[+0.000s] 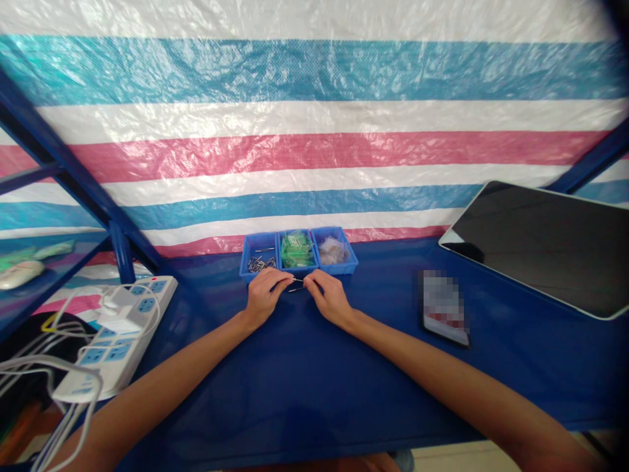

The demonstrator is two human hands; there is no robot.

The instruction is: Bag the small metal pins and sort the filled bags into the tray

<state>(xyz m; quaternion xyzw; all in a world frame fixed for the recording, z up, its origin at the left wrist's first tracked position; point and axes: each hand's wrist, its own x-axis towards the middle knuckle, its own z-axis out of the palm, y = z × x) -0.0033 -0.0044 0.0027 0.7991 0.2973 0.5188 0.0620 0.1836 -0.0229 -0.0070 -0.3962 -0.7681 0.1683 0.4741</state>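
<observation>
Perhaps for steadiness, I have the left hand [266, 296] and right hand [328, 298] pinching one rod [299, 280], trays [340, 269] close by.

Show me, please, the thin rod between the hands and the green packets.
Thin rod [299, 280]: head view, middle of its exposed length.
Green packets [296, 249]: head view, middle of the pile.

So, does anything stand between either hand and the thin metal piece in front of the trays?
Nothing visible does: the left hand and right hand each pinch the thin metal piece at their fingertips; the blue trays stand behind, not between.
</observation>
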